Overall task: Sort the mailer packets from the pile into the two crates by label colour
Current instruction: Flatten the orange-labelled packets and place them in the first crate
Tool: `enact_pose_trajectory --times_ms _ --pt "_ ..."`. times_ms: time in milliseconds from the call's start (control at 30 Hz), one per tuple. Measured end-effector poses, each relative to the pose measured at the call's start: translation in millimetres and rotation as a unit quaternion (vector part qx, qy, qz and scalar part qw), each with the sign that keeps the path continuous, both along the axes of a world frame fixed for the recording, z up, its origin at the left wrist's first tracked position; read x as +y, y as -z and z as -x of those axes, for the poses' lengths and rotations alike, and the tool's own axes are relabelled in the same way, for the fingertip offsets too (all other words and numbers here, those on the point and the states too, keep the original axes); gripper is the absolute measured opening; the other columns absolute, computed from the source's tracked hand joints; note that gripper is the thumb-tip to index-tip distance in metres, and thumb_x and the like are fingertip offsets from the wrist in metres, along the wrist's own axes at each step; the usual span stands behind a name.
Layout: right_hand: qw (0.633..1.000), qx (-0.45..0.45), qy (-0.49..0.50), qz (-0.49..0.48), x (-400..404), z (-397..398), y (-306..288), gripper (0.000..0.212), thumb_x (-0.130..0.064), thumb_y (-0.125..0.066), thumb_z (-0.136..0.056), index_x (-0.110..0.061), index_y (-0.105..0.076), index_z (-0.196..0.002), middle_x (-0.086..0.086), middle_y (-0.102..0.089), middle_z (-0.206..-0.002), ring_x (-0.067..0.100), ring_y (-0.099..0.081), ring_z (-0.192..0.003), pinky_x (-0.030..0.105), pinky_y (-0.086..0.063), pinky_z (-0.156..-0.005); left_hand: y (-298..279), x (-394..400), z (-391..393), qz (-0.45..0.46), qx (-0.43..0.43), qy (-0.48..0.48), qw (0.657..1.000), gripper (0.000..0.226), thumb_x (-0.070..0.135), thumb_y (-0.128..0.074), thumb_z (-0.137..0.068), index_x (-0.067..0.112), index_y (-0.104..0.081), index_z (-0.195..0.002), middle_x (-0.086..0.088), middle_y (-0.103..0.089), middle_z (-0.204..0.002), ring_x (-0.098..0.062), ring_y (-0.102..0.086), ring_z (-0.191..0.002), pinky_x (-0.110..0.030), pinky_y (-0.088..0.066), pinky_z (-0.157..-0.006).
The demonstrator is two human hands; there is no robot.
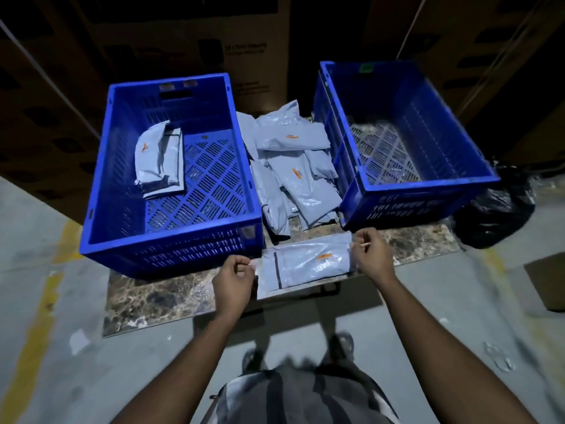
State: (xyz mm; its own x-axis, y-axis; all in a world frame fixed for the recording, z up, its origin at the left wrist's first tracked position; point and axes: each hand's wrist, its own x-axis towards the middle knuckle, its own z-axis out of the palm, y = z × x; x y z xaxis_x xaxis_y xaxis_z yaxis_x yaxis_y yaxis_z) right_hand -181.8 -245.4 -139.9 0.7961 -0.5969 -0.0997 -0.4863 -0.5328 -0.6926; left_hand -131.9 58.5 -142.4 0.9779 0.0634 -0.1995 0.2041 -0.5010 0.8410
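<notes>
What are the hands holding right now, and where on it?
One grey mailer packet with an orange label, stretched flat between both hands: left hand pinches its left end, right hand pinches its right end.

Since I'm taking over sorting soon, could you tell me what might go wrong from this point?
Both the left hand and right hand only pinch the held packet by its edges, so it might slip. Its orange label is small in dim light, easy to misread. The right crate sits tilted and might shift.

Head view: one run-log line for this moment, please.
held packet, orange label, gripped by left hand and right hand | left crate: packets | right crate: no packets | pile between crates
</notes>
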Motion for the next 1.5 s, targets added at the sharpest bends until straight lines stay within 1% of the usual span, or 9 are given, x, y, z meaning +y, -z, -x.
enact_pose_trajectory --times_ms 133,300,400,567,633,733,933,1333,1500 --pt "0.994 -0.033 0.007 0.101 10 12 4 0.012 -0.010 -0.063 -0.087 -0.010 -0.064 -0.099 0.010 -0.061 -0.096 0.029 -0.058 -0.084 0.036 -0.048 -0.071 1 -10 22 -0.011 -0.061 0.116 0.991 0.013 0.012 -0.061 -0.092 0.025 -0.063 -0.095 0.006 -0.069 -0.080 -0.011 -0.066 -0.073 -0.027 -0.052 -0.067" --pt "0.960 -0.018 -0.214 0.180 25 6 22 0.016 -0.010 -0.058 -0.092 -0.013 -0.061 -0.108 0.002 -0.058 -0.108 0.020 -0.053 -0.098 0.034 -0.045 -0.078 10 -61 16 -0.105 -0.144 0.258 0.949 0.022 0.016 -0.050 -0.098 0.016 -0.062 -0.117 0.001 -0.064 -0.114 -0.016 -0.055 -0.109 -0.024 -0.041 -0.090" --pt "0.932 -0.010 -0.295 0.212 23 0 37 0.021 -0.015 -0.056 -0.094 -0.014 -0.058 -0.115 0.003 -0.056 -0.121 0.022 -0.051 -0.113 0.037 -0.045 -0.094 22 -94 10 -0.174 -0.153 0.321 0.918 0.033 0.016 -0.048 -0.097 0.015 -0.055 -0.129 -0.003 -0.057 -0.132 -0.024 -0.048 -0.124 -0.036 -0.040 -0.102" --pt "0.905 0.048 -0.339 0.252 11 2 62 0.050 -0.031 -0.040 -0.101 -0.010 -0.042 -0.146 0.012 -0.042 -0.152 0.030 -0.038 -0.141 0.047 -0.034 -0.116 41 -115 11 -0.274 -0.055 0.349 0.894 0.060 0.036 -0.040 -0.104 0.017 -0.020 -0.157 -0.003 -0.011 -0.167 -0.022 -0.009 -0.153 -0.041 -0.013 -0.122" --pt "0.900 0.068 -0.348 0.254 8 3 67 0.058 -0.037 -0.032 -0.101 -0.012 -0.032 -0.154 0.010 -0.033 -0.159 0.028 -0.030 -0.148 0.046 -0.025 -0.121 47 -116 13 -0.298 -0.034 0.351 0.887 0.065 0.040 -0.033 -0.105 0.019 -0.006 -0.160 0.000 0.001 -0.168 -0.017 0.002 -0.154 -0.041 -0.005 -0.124" --pt "0.900 0.071 -0.347 0.254 10 6 71 0.062 -0.035 -0.040 -0.103 -0.016 -0.021 -0.158 0.007 -0.020 -0.165 0.025 -0.019 -0.152 0.045 -0.020 -0.123 52 -117 17 -0.327 -0.028 0.349 0.878 0.067 0.043 -0.027 -0.106 0.021 0.007 -0.159 0.003 0.013 -0.167 -0.014 0.013 -0.153 -0.042 0.002 -0.125" --pt "0.898 0.105 -0.341 0.257 14 6 78 0.064 -0.039 -0.029 -0.104 -0.021 -0.005 -0.160 0.003 -0.002 -0.168 0.020 0.000 -0.154 0.042 -0.005 -0.125 59 -119 18 -0.352 -0.025 0.349 0.868 0.067 0.045 -0.023 -0.106 0.022 0.012 -0.158 0.003 0.021 -0.165 -0.015 0.021 -0.151 -0.044 0.003 -0.125" --pt "0.889 0.128 -0.359 0.255 14 3 71 0.063 -0.041 -0.025 -0.103 -0.018 -0.009 -0.160 0.008 -0.004 -0.168 0.024 -0.001 -0.154 0.045 -0.008 -0.125 68 -114 15 -0.359 -0.043 0.341 0.868 0.071 0.054 -0.025 -0.101 0.028 0.007 -0.159 0.005 0.014 -0.166 -0.016 0.018 -0.152 -0.045 0.006 -0.124" --pt "0.899 0.158 -0.327 0.245 -1 7 68 0.080 -0.060 -0.018 -0.098 -0.011 -0.003 -0.159 0.014 -0.006 -0.167 0.029 -0.007 -0.154 0.048 -0.011 -0.124 65 -99 26 -0.365 -0.005 0.302 0.881 0.086 0.067 -0.025 -0.097 0.021 0.015 -0.157 0.005 0.026 -0.162 -0.016 0.027 -0.149 -0.044 0.011 -0.123"
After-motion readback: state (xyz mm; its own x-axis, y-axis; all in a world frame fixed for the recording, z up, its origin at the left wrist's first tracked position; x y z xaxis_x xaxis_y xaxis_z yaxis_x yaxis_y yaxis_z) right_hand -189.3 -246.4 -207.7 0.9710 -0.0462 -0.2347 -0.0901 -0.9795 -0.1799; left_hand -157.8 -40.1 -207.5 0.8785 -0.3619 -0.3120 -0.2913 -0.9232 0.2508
